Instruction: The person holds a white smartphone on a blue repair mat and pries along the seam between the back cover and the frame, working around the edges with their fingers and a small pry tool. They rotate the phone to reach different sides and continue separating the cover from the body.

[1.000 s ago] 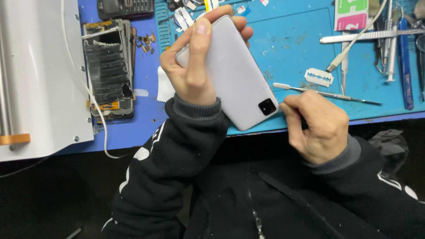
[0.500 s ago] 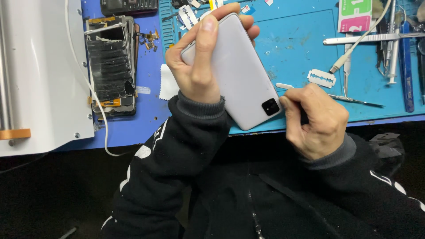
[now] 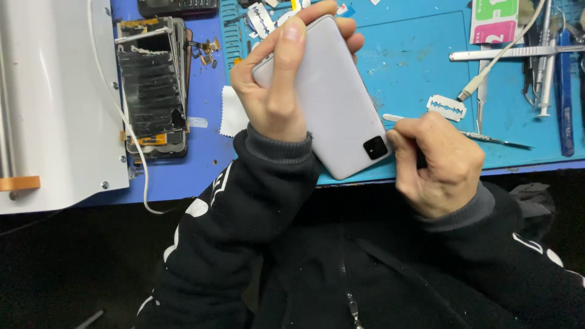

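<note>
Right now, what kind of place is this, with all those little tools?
It looks like a phone repair bench. The left hand holds a white phone back side up, a taken-apart phone lies on the blue work mat, and tweezers and a razor blade lie nearby.

Bright, even light pours from above onto the blue counter (image 3: pixel 414 67), colours crisp. The white phone back (image 3: pixel 332 97) in my left hand (image 3: pixel 274 97) glows softly without harsh glare. My fingers (image 3: pixel 291 42) throw only faint, short shadows. The white machine cover (image 3: pixel 49 103) on the left is nearly washed out. My black sleeves sink into darkness below. Focus is sharp mid-frame, slightly softer at the edges.
</note>
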